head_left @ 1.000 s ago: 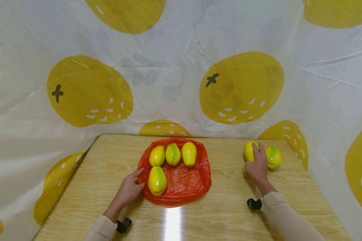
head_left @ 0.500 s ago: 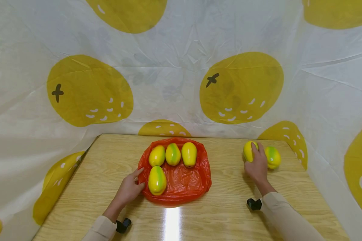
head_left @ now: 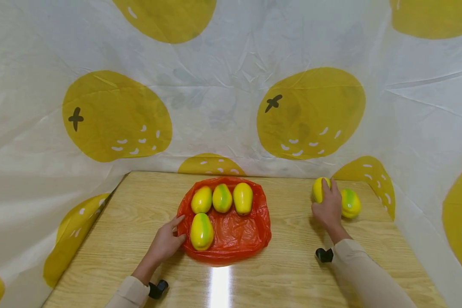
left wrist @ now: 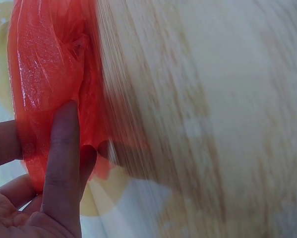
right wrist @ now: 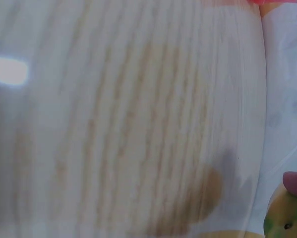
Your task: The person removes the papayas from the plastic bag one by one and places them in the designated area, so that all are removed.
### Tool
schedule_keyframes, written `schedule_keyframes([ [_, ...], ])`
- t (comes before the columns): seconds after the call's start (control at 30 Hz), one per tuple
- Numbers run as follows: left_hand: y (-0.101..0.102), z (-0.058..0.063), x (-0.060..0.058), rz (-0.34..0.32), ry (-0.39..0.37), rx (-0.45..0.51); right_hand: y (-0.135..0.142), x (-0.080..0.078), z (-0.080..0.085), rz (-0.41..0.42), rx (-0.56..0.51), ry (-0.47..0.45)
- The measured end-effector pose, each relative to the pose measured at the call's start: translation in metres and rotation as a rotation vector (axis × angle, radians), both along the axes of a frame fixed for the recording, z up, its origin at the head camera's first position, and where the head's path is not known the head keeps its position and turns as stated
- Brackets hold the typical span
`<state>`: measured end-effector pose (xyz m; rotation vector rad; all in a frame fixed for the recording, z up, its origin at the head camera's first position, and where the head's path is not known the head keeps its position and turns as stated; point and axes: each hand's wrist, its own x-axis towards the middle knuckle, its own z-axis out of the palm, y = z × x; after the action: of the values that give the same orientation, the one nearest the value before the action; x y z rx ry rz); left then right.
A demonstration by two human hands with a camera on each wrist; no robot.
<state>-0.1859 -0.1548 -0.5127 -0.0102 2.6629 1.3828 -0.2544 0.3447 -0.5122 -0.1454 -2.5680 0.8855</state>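
A red plastic bag [head_left: 236, 229], its rim spread wide, lies on the table with several glossy yellow-green, egg-shaped fruits [head_left: 202, 231] inside. My left hand [head_left: 164, 240] pinches the bag's left rim; in the left wrist view, fingers lie on both sides of the red plastic [left wrist: 44, 64]. At the far right, my right hand [head_left: 329, 206] grips another yellow-green fruit [head_left: 318, 190], partly hidden under the fingers. The right wrist view shows only the thumb on this fruit [right wrist: 287, 218], at the lower right corner. One more such fruit [head_left: 350, 203] rests on the table right beside that hand.
The wooden table [head_left: 292, 273] meets a white curtain [head_left: 215, 107] printed with big yellow fruits at the back and both sides. Bare tabletop lies between the bag and the right hand. A dark wrist mount [head_left: 324, 255] sits below the right hand.
My right hand has raised the gripped fruit slightly and shifted it a little away from its neighbour. The left hand and the bag have stayed put.
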Motion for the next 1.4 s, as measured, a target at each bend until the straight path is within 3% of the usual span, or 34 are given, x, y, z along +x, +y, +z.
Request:
schedule_keyframes([
  [0.57, 0.0003, 0.0025, 0.0022, -0.002, -0.01, -0.016, 0.0053, -0.0058, 0.0007, -0.004, 0.066, -0.08],
  [0.8, -0.0002, 0.0028, 0.002, -0.004, -0.013, -0.009, 0.0042, -0.007, 0.0041, 0.015, 0.092, -0.167],
  [1.4, 0.0006, 0.0022, 0.0027, -0.009, -0.011, -0.006, 0.0076, -0.005, -0.0035, 0.039, 0.143, -0.246],
])
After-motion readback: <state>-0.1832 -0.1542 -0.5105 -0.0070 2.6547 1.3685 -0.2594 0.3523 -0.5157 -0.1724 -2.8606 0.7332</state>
